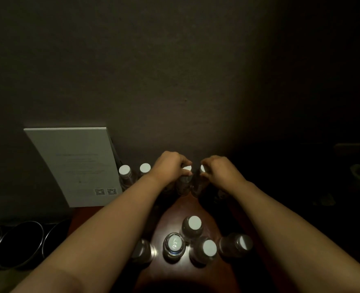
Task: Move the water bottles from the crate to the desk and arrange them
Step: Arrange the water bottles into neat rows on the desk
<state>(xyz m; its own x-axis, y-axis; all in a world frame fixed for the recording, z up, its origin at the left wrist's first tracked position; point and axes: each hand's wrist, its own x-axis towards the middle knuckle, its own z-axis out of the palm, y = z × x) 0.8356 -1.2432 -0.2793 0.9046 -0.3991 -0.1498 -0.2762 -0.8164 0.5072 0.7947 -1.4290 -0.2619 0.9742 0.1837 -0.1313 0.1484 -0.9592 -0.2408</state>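
Observation:
My left hand [170, 166] grips the neck of a clear water bottle [184, 185] with a white cap, upright on the dark wooden desk [174, 210] near the wall. Right beside it, my right hand [219, 169] grips the neck of a second bottle [198, 187]. The two bottles stand almost touching. Two more white-capped bottles [125, 174] [144, 168] stand to their left in the same back row. Close to me, several bottles [193, 225] [173, 246] [206, 249] [237, 244] stand grouped on the desk. No crate is visible.
A white printed card [75, 163] leans against the dark wall at the back left. Dark round bowls or cups [20, 242] sit at the desk's left end. The right side is too dark to make out.

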